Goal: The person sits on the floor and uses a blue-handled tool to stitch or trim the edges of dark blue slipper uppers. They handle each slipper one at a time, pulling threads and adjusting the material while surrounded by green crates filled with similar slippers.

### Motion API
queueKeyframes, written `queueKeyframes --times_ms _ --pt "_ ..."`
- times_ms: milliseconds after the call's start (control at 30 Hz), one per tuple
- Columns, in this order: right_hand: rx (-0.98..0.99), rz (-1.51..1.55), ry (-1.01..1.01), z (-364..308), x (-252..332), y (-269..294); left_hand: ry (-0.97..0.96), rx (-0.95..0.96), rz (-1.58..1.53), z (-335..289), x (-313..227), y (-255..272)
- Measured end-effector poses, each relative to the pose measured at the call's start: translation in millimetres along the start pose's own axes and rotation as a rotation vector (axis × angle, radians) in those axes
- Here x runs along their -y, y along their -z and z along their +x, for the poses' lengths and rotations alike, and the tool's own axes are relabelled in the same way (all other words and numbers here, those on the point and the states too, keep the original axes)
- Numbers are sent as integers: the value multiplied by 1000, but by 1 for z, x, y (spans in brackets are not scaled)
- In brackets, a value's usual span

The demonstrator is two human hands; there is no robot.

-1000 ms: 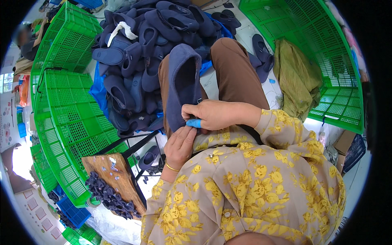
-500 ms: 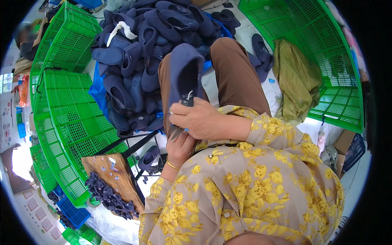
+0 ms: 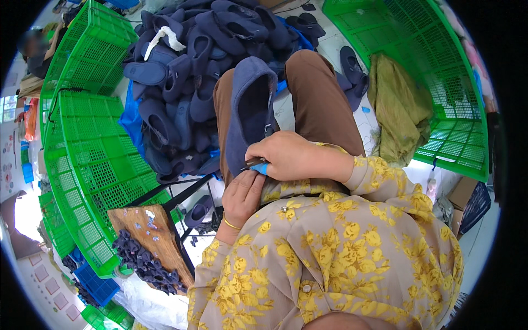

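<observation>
Tall green perforated plastic crates flank the scene, and between them spreads a heap of navy fabric slippers. At lower left stands a small brown wooden table on a black frame, bearing a cluster of dark fabric bows. One navy fabric slipper rests over the left brown-trousered thigh, toe pointing away, opening facing up. The right hand reaches in from the right, forearm nearly level, back upward, fingers curled around a slim dark tool. The left hand angles up from below, its fingers bunched narrowly, gripping the slipper's heel end. A bright blue wrap covers one right-hand finger.
</observation>
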State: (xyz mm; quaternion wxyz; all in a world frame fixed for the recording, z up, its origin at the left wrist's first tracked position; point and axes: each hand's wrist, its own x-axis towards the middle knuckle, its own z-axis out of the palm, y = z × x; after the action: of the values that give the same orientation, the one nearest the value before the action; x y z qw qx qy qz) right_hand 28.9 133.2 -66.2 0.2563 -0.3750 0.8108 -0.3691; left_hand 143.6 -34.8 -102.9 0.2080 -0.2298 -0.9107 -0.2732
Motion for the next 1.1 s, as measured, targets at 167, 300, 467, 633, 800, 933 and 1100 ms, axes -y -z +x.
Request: queueKeyframes --times_ms 167,300,467,633,800,933,1100 --pt "115 67 -69 6 5 14 -30 -12 12 -2 1 0" --pt "-87 -236 121 1 -2 1 -2 -15 4 2 0 -1" --pt "-278 -419 420 -1 -12 -17 14 -26 0 -1 3 -5" --pt "-398 -326 365 -5 -5 -26 -11 -63 15 -7 7 -8" --pt "-575 -112 446 1 22 -8 46 39 13 -33 11 -18" --pt "-398 913 64 0 22 13 116 3 -130 11 1 -2" --pt "-180 1233 26 -22 14 16 345 8 -235 35 9 22"
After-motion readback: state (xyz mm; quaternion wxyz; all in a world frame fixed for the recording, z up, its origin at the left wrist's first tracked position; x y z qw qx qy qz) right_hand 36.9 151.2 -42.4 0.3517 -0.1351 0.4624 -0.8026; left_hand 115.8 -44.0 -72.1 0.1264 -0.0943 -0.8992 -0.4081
